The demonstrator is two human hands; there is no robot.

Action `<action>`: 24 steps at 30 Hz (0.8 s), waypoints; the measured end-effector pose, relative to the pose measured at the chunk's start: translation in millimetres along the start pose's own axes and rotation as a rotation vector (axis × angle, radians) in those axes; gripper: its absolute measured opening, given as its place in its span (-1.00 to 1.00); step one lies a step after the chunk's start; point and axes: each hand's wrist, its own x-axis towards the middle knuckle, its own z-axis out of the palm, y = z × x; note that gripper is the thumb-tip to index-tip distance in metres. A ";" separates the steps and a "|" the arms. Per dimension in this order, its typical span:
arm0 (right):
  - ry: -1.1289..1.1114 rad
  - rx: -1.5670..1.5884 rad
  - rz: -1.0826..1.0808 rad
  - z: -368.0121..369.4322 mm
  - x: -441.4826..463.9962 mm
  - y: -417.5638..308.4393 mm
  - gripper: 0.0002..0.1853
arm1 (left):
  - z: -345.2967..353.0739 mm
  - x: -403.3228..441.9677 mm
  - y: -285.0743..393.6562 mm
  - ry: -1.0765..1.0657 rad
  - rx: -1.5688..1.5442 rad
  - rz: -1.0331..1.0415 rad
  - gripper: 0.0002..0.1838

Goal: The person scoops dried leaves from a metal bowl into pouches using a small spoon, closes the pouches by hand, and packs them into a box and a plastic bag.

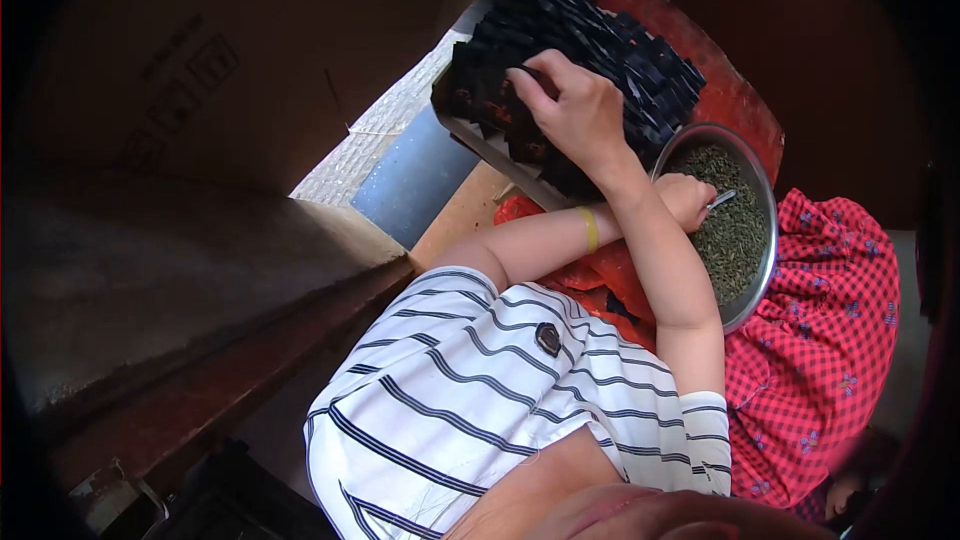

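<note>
Head view: left hand (pixel 686 202) closed around a metal utensil (pixel 722 199), its long axis pointing two o'clock, into the steel bowl (pixel 772 245) of dried green bits (pixel 732 250)! Right forearm crosses over; right hand (pixel 580 110), fingers curled at eleven o'clock from the left, is nearer the black packets (pixel 640 55). Its grip? Can't tell.

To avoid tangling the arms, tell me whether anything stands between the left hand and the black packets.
Yes. The right forearm crosses over the left arm, and the right hand is over one end of the black packets. The rim of the metal bowl also lies between them and the left hand.
</note>
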 end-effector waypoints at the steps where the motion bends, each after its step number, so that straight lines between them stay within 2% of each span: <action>1: 0.011 0.010 -0.016 7.6 7.2 -4.1 -0.80 | 1.1 0.7 -1.3 -0.018 -0.004 0.003 -0.82; 3: 0.083 -0.017 -0.154 18.0 20.7 -14.1 -0.81 | 4.2 1.5 -1.7 -0.043 0.002 -0.017 -0.83; 4: 0.061 -0.019 -0.140 26.5 24.1 -16.4 -0.81 | 4.4 0.7 -2.5 -0.046 0.010 -0.020 -0.83; 6: 0.025 -0.115 -0.273 50.0 21.8 -5.5 -0.79 | 4.6 0.7 -4.2 -0.052 -0.016 0.025 -0.82; 7: -0.175 -0.184 -0.231 54.3 17.2 -2.4 -0.73 | 5.6 0.2 -3.9 -0.059 -0.015 0.029 -0.82; 9: -0.109 -0.171 -0.257 57.5 8.5 6.4 -0.66 | 4.3 2.0 -5.0 -0.061 0.000 0.040 -0.82; 11: -0.091 -0.132 -0.258 34.2 3.2 2.9 -0.48 | 1.6 1.8 -3.3 -0.076 0.007 0.035 -0.82; 14: -0.034 -0.129 -0.236 -33.3 -11.2 9.2 -0.56 | 14.5 4.6 -6.2 -0.053 0.015 -0.034 -0.81; 15: -0.002 -0.164 -0.181 -55.7 -25.1 14.7 -0.62 | 24.7 4.8 -12.2 -0.001 -0.109 -0.028 -0.79; 16: 0.033 -0.140 -0.126 -78.6 -42.5 26.9 -0.69 | 31.5 6.6 -25.1 -0.061 -0.124 -0.003 -0.79; 17: 0.079 -0.162 -0.067 -102.9 -63.9 40.5 -0.75 | 35.4 8.8 -38.1 0.201 -0.027 0.209 -0.75; 18: 0.131 -0.149 0.023 -125.1 -86.8 57.5 -0.78 | 20.1 11.0 -27.2 -0.007 -0.055 0.141 -0.71; 19: 0.185 -0.043 0.220 -146.1 -108.6 65.6 -0.80 | 5.6 13.4 -16.5 -0.211 -0.066 0.065 -0.66; 20: 0.224 -0.035 0.344 -164.4 -135.6 84.0 -0.82 | -7.8 9.9 6.8 -0.160 -0.068 -0.162 -0.67; 21: 0.161 -0.022 0.570 -180.7 -164.7 98.5 -0.82 | 8.1 10.2 -13.7 -0.041 -0.129 -0.029 -0.67; 22: 0.103 0.013 0.783 -196.1 -192.3 107.4 -0.82 | 9.3 10.7 -16.8 -0.043 -0.163 -0.026 -0.68; 23: 0.000 -0.040 0.793 -209.4 -216.7 109.2 -0.81 | 7.2 10.3 -17.3 -0.090 -0.225 -0.047 -0.68; 24: -0.008 -0.015 0.803 -214.6 -235.7 107.0 -0.81 | 0.7 9.0 -13.3 -0.124 -0.238 -0.060 -0.69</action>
